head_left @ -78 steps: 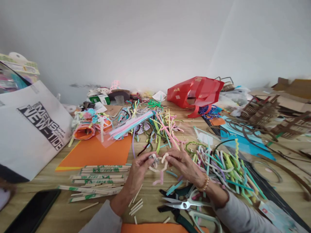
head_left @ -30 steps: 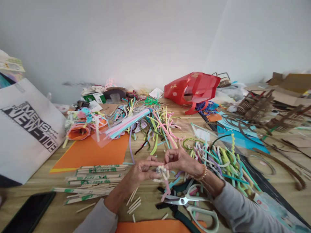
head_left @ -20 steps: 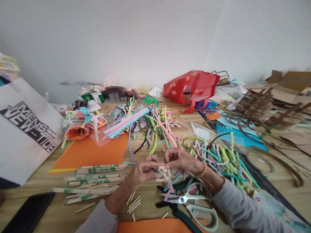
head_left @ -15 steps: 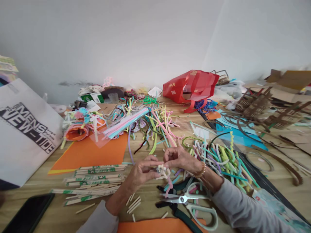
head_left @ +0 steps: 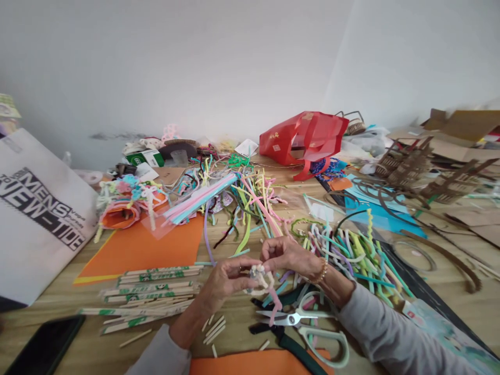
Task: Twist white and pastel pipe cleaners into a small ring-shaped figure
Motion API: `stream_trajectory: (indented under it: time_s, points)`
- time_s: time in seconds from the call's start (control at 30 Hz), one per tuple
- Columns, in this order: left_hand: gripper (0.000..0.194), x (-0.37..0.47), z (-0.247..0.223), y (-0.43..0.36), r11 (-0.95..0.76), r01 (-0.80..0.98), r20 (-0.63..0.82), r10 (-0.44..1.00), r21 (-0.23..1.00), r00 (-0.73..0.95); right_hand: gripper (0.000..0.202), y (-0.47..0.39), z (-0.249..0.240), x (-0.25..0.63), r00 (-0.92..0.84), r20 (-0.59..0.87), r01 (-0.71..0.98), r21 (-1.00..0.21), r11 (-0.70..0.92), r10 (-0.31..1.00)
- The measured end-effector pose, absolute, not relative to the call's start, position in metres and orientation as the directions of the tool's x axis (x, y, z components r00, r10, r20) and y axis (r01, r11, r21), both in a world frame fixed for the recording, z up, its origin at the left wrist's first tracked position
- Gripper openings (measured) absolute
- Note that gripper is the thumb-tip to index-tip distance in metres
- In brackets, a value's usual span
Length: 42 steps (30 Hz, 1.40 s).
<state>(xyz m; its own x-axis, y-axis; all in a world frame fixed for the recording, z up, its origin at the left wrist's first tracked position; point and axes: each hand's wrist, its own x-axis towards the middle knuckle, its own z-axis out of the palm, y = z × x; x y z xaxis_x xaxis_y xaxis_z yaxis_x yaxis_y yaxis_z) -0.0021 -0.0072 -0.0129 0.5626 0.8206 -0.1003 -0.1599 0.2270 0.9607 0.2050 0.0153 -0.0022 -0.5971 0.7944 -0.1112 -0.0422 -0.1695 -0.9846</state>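
Both hands meet above the table at lower centre, pinching a small twisted pipe-cleaner piece [head_left: 261,277] in cream and grey. My left hand [head_left: 227,281] grips its left side between thumb and fingers. From the right, my right hand [head_left: 287,256] pinches its upper edge with closed fingertips. A pink pipe cleaner [head_left: 275,302] hangs below the piece, over the scissors. White-handled scissors [head_left: 299,317] lie spread under my right forearm, on top of a dark-handled cutting tool [head_left: 295,350]. The fingers partly hide the cream piece.
Loose pipe cleaners [head_left: 353,250] pile up at right. Wrapped chopsticks [head_left: 150,291], a phone [head_left: 47,344] and orange sheets [head_left: 156,250] lie at left. A white bag [head_left: 42,208] stands far left. A red bag [head_left: 281,140] and small woven baskets [head_left: 408,166] are farther back.
The cream piece has turned slightly in my fingers, and its loops show more. Its pink tail has swung a little to the right. Both hands keep their pinch.
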Motion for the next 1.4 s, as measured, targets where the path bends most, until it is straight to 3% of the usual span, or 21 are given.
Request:
stream_trajectory:
  time_s: [0.23,0.57,0.97,1.23,1.4]
  points:
    - [0.041,-0.003,-0.019,-0.005,0.335,-0.223,-0.143,0.789,0.916,0.598,0.04,0.015,-0.005,0.202,-0.517,-0.107,-0.022,-0.99,-0.138,0.849]
    - [0.038,0.0,-0.015,-0.005,0.336,-0.256,-0.099,0.759,0.906,0.643,0.04,0.011,-0.007,0.197,-0.512,-0.136,-0.099,-0.971,-0.216,0.848]
    - [0.041,-0.007,-0.023,-0.001,0.495,-0.426,-0.167,0.777,0.757,0.607,0.032,0.006,0.016,0.198,-0.517,-0.075,-0.098,-0.984,-0.146,0.852]
    - [0.044,-0.006,-0.023,0.0,0.398,-0.334,-0.143,0.798,0.855,0.585,0.034,0.004,0.019,0.198,-0.54,-0.009,-0.077,-0.995,-0.06,0.841]
    - [0.043,-0.006,-0.015,-0.002,0.22,-0.143,-0.119,0.853,0.965,0.508,0.037,0.006,0.016,0.203,-0.467,0.013,0.032,-0.999,0.032,0.884]
